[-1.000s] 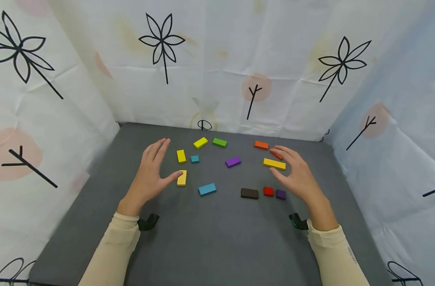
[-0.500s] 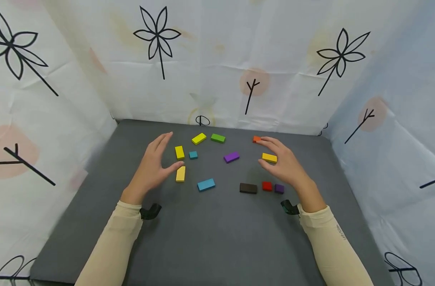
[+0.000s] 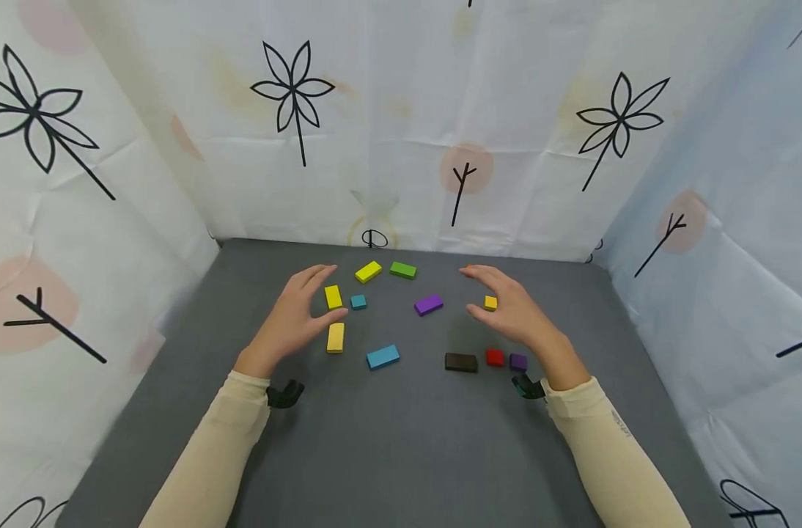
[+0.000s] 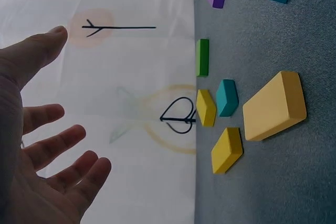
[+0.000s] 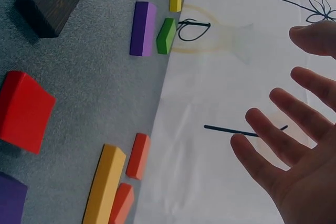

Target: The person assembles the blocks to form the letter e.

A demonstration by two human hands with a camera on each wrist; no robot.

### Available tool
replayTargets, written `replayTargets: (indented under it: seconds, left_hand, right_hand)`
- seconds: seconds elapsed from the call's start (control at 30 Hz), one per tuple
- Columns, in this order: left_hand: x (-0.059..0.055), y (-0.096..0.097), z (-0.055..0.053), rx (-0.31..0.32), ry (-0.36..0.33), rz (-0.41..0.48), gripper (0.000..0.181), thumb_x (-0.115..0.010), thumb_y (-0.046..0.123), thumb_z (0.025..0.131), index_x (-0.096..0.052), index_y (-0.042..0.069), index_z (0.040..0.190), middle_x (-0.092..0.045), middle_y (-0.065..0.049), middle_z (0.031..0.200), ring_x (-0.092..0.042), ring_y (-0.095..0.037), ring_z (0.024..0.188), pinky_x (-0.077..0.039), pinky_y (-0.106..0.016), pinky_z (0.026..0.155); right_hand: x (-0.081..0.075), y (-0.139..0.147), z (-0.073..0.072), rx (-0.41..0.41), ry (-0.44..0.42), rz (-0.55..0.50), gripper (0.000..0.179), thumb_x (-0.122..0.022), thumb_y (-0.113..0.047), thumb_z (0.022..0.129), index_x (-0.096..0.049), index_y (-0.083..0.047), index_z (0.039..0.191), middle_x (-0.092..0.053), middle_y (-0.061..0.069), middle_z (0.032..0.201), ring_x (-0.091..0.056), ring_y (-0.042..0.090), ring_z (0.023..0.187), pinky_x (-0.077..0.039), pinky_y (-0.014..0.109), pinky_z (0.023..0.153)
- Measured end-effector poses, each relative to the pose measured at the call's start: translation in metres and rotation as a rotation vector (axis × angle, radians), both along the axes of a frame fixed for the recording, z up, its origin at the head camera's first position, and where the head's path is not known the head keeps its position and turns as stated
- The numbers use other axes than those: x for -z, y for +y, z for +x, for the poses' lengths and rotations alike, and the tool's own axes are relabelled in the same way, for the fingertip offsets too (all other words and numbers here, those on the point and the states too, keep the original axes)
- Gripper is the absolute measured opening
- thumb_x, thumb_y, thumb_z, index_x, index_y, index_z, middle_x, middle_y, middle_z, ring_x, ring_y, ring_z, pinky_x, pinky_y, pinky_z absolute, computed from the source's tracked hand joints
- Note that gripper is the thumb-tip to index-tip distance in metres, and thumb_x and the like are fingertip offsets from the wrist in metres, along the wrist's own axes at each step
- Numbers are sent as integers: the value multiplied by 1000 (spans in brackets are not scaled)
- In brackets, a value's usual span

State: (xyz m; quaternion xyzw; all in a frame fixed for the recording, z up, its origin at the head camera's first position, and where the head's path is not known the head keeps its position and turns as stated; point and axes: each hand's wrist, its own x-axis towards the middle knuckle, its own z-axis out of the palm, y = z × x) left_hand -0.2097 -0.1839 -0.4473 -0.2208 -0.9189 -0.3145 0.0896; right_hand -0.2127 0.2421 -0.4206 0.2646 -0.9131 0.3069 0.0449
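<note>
My left hand [image 3: 294, 319] hovers over the left of the table, fingers spread and nothing held. Its thumb tip comes close to the pale yellow block [image 3: 336, 338] in the head view; a yellow block [image 3: 333, 297] and a small teal block [image 3: 358, 302] lie beside it. On the right, my right hand [image 3: 513, 308] is raised too, thumb and fingers apart, holding nothing. It mostly covers a long amber block [image 3: 490, 303], which shows better in the right wrist view beside two orange blocks [image 5: 138, 156]. Those orange blocks are hidden behind the hand in the head view.
Between the hands lie a purple block [image 3: 429, 305] and a blue block [image 3: 383, 357]. Farther back are another yellow block [image 3: 368, 271] and a green one [image 3: 403, 270]. Dark brown [image 3: 461, 362], red [image 3: 495, 357] and dark purple [image 3: 517, 362] blocks form a row. Patterned cloth [image 3: 388, 147] encloses the grey table [image 3: 401, 455].
My right hand has moved left, covering the orange blocks and most of the amber one. My left hand has shifted slightly right. The blocks stay where they were.
</note>
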Motion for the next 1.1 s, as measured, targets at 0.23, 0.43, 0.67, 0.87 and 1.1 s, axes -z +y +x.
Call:
replayTargets:
  seconds: [0.23,0.43,0.67,0.87,1.1]
  left_hand:
    - [4,6,-29,44,-45,-50,82,-84,30,99,-44,7,166,-40,-18,166,-36,-43,152,-34,-64,120]
    - [10,12,-47,67,-106,-89,79,-84,28,99,-47,4,163,-42,-19,165,-38,-43,151,-36,-63,119]
    - [26,17,-58,73,-147,-125,73,-82,27,100,-50,1,161,-44,-21,164,-40,-45,149,-36,-63,119]
    - [28,22,-66,95,-170,-151,71,-81,27,102,-50,0,160,-44,-22,163,-40,-46,148,-35,-62,119]
    - [37,31,-75,99,-221,-184,67,-80,25,102,-53,0,158,-46,-24,162,-41,-47,148,-35,-61,120]
  right_hand:
    - [0,-7,-18,-30,-63,4,64,-77,-13,102,-52,-12,160,-48,12,164,-49,37,146,-43,61,114]
    - [6,-12,-31,-37,-133,14,66,-77,-13,102,-49,-11,162,-47,12,164,-49,40,144,-43,61,114]
    - [16,-15,-42,-50,-161,36,65,-77,-11,101,-51,-7,161,-50,14,162,-52,39,141,-46,59,112]
    - [23,-18,-52,-79,-207,40,63,-76,-10,101,-52,-4,159,-54,19,158,-54,41,139,-48,61,108]
    - [31,-23,-62,-65,-256,60,59,-75,-10,101,-56,-6,157,-57,16,156,-55,40,139,-49,59,108]
